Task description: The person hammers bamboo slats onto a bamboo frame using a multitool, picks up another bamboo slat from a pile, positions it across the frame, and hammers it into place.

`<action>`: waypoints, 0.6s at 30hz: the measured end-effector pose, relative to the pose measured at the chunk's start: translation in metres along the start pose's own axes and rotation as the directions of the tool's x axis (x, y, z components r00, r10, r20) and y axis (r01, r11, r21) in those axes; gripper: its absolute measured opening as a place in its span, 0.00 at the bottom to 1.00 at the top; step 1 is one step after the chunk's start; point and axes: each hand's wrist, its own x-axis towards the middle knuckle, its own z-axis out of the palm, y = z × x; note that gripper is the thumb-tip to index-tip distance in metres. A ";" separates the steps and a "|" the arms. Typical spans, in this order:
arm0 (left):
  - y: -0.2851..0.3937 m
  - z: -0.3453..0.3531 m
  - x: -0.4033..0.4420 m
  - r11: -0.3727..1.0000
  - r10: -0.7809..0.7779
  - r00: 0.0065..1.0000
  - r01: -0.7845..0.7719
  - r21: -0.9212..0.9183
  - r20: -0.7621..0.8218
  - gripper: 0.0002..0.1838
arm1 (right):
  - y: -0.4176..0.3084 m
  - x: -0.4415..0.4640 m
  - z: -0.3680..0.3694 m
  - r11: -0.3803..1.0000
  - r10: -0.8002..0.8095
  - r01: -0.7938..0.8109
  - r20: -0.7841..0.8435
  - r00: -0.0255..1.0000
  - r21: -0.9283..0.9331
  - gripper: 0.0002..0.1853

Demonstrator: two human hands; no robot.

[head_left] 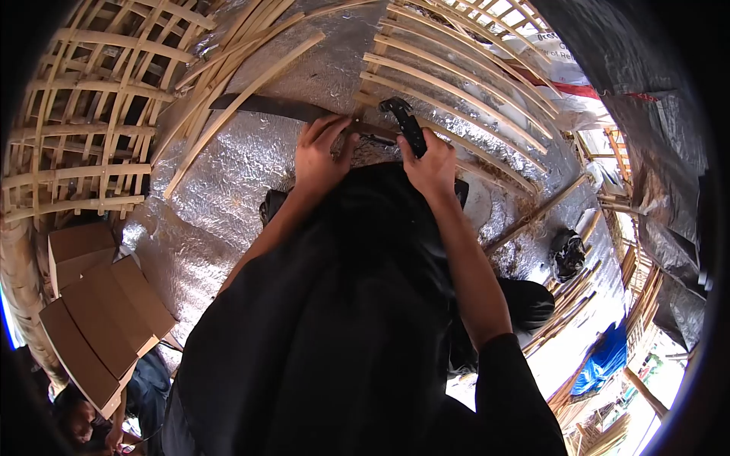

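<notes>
My right hand (430, 166) is closed around the black grip of a hammer (411, 133), whose dark head points up and to the left. To its left, my left hand (322, 158) has bent fingers and a thumb against a dark flat strip (268, 107) that runs crosswise in front of me. A small pale spot shows on the strip near the fingertips; whether it is a nail I cannot make out. Under the hammer, the strip meets the ends of pale bamboo slats (456, 90) laid in a row.
Crinkled silver sheeting (243, 163) covers the floor. A woven bamboo lattice (95, 106) stands at left, with loose bamboo strips (247, 95) beside it. Cardboard boxes (106, 319) and another person (80, 418) are at lower left. A blue tarp (602, 363) lies at lower right.
</notes>
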 end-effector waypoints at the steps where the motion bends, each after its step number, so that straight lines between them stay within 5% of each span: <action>1: 0.003 -0.003 -0.004 1.000 0.007 1.000 -0.007 0.020 0.001 0.16 | 0.000 0.000 0.000 1.000 -0.019 0.019 -0.018 1.000 0.011 0.14; 5: 0.042 -0.013 -0.013 0.992 0.127 0.961 -0.127 -0.015 0.245 0.26 | 0.004 -0.001 0.001 0.996 -0.075 0.078 -0.062 0.995 0.049 0.13; 9: 0.067 0.014 -0.012 0.966 0.069 0.893 -0.172 0.195 0.445 0.36 | 0.003 0.001 0.003 0.993 -0.072 0.078 -0.065 0.995 0.092 0.12; 18: 0.075 0.025 -0.019 0.924 -0.005 0.863 -0.189 0.332 0.505 0.34 | -0.001 0.006 -0.015 0.985 0.080 -0.096 0.117 0.990 0.142 0.12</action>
